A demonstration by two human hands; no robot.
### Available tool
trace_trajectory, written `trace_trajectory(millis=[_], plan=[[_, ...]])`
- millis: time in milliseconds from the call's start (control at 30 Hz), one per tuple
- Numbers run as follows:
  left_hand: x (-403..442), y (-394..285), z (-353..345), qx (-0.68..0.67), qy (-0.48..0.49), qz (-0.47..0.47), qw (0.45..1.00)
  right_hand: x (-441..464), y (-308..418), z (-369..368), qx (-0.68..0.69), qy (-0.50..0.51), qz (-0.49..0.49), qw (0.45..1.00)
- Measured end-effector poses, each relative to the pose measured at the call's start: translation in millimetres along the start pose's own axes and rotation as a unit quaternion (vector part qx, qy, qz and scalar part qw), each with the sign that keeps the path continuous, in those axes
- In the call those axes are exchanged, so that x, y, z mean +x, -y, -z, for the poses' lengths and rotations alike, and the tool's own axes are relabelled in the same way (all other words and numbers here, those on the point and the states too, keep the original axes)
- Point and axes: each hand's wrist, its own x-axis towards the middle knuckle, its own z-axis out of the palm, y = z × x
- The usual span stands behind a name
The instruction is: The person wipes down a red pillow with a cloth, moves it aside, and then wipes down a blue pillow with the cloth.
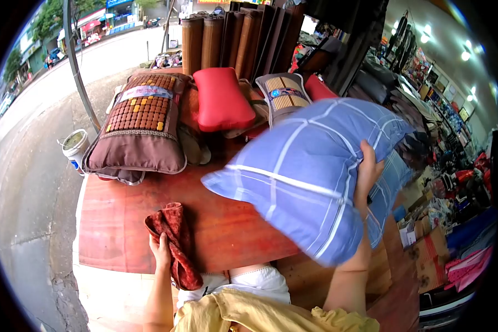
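My left hand (160, 250) is closed around a dark red cloth (173, 232), which hangs down over the table's front edge by my lap. On the other side, my right hand (369, 172) grips a blue pillow (299, 166) with white plaid lines. It is held tilted above the right part of the reddish wooden table (116, 227). More blue plaid fabric (395, 171) shows beyond my right wrist; whether it belongs to the same pillow I cannot tell. My right fingertips are partly hidden.
Along the table's back lie a brown beaded pillow (135, 130), a red pillow (222, 99) and a grey pillow with a bamboo panel (285, 97). Rolled mats (210, 44) stand behind. A white bucket (74, 145) stands left; boxes (426, 257) and piled goods are at right.
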Motion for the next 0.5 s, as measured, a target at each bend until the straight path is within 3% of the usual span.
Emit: trace_trajectory(millis=[100, 167, 233, 267, 367, 433, 467, 500], plan=[[-9, -13, 2, -0.051, -0.035, 0.021, 0.998, -79, 13, -13, 0.048, -0.010, -0.053, 0.997], [-17, -16, 19, -0.063, -0.073, 0.035, 0.995, -162, 25, -29, 0.153, 0.018, -0.107, 0.982], [-24, -16, 46, -0.079, -0.111, 0.029, 0.990, -239, -12, -12, 0.200, 0.166, -0.132, 0.957], [-30, -16, 61, -0.099, -0.141, 0.026, 0.985, -277, -29, -2, 0.160, 0.243, -0.128, 0.948], [-51, -18, 98, -0.154, -0.229, 0.019, 0.961, -338, -84, 42, 0.134, 0.427, -0.165, 0.879], [-61, -54, 106, -0.090, -0.265, 0.019, 0.960, -352, -94, 57, 0.092, 0.478, -0.408, 0.772], [-62, -69, 109, -0.065, -0.305, 0.018, 0.950, -353, -108, 70, 0.080, 0.556, -0.421, 0.712], [-62, -83, 114, -0.065, -0.310, 0.008, 0.948, -347, -108, 75, 0.063, 0.607, -0.395, 0.686]])
